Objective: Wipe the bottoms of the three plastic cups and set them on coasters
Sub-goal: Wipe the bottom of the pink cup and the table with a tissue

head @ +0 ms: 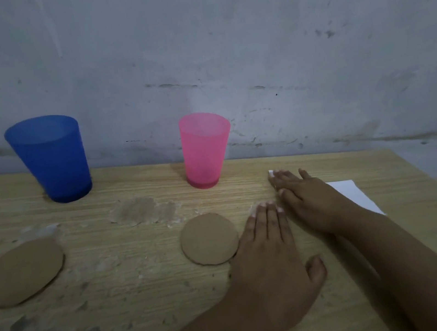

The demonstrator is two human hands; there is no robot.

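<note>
The pink cup (204,150) looks light, thin and slippery, best gripped mid-wall; both hands' fingers lie straight, holding nothing

The left hand (268,246) lies flat, palm down, its fingers (267,215) straight and close together, pointing toward the far side, with the thumb spread out to the right. Its bare forearm runs back to the near edge, slanting left. The right hand (308,199) lies just beyond and to the right of it, also palm down, fingers straight and slightly fanned, pointing far and left. Its forearm stretches from the near right corner on a diagonal, passing close beside the left thumb. The two hands sit just beside each other; neither grips anything.
</note>
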